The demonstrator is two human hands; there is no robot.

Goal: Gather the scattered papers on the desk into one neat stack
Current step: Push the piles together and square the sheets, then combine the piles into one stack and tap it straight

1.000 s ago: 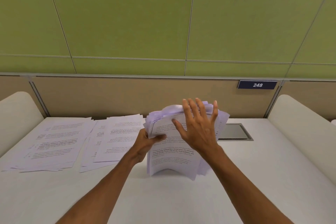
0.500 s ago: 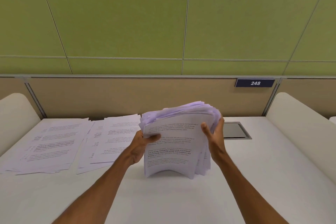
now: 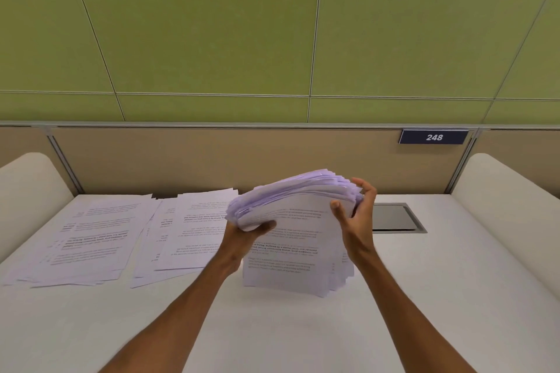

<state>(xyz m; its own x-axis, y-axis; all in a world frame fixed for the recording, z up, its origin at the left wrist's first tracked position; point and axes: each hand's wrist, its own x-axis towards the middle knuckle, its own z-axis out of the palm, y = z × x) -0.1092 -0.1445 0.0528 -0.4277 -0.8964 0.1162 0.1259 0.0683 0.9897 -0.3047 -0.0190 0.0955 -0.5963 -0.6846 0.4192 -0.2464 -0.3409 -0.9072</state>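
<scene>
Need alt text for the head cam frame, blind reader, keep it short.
Two bare hands hold a thick bundle of printed papers upright on a white desk, the left hand gripping its left edge and the right hand its right edge. More loose sheets lie spread flat on the desk to the left. Behind are a tan partition and a green wall.

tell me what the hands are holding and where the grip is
Both hold one thick stack of papers standing on its lower edge on the desk: left hand grips its upper left edge, right hand its upper right edge.
</scene>
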